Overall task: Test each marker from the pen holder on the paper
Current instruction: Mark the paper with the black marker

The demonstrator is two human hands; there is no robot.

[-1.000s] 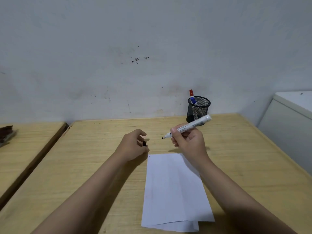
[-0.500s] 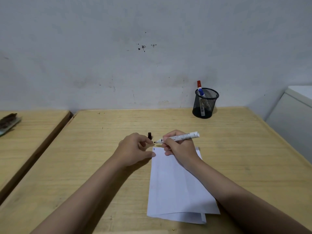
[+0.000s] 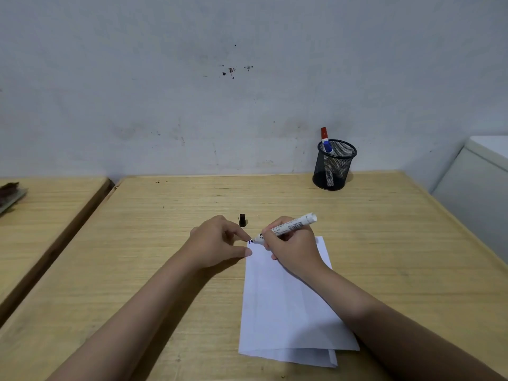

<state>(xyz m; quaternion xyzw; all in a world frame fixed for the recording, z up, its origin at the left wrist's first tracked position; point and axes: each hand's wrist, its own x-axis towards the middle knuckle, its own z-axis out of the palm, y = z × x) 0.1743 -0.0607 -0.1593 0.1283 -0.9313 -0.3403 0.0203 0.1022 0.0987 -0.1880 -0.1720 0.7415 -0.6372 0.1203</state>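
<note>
A white sheet of paper (image 3: 277,303) lies on the wooden desk (image 3: 384,243). My right hand (image 3: 294,248) grips a white marker (image 3: 291,227) with its black tip down at the paper's top left corner, beside a small dark mark. My left hand (image 3: 217,244) rests on the desk at that corner, thumb on the paper's edge, fingers curled and holding nothing. The marker's black cap (image 3: 242,220) stands on the desk just beyond my hands. A black mesh pen holder (image 3: 334,167) at the back holds a red-capped marker (image 3: 324,133) and a blue-capped marker (image 3: 327,147).
A second wooden desk (image 3: 46,215) stands to the left across a narrow gap, with a dark object (image 3: 11,193) on its far edge. A white cabinet (image 3: 481,188) sits at the right. A grey wall rises right behind the desk.
My left hand set the black cap down on the desk and moved to the paper's corner. My right hand lowered the marker until its tip reached the paper.
</note>
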